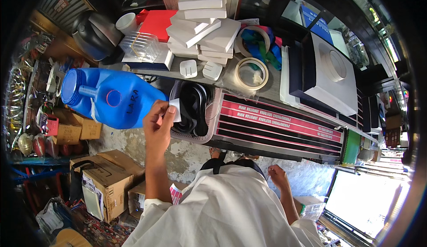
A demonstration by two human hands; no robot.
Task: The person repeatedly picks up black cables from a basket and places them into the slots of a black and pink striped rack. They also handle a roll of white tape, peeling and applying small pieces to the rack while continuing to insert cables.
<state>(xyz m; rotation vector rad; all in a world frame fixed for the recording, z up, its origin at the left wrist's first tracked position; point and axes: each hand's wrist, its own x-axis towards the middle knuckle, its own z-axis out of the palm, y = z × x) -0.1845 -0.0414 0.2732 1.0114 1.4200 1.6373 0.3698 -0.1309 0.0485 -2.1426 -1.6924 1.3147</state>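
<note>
White slip (177, 110), partly behind left grip (159, 123)

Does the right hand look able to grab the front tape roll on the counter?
Probably yes: the right hand looks empty, and the front tape roll sits near the edge of the counter with nothing seen covering it.

A small white piece (177, 109) — flat, straight-edged — sits slightly tilted, pinched in the left hand (159, 118).
</note>
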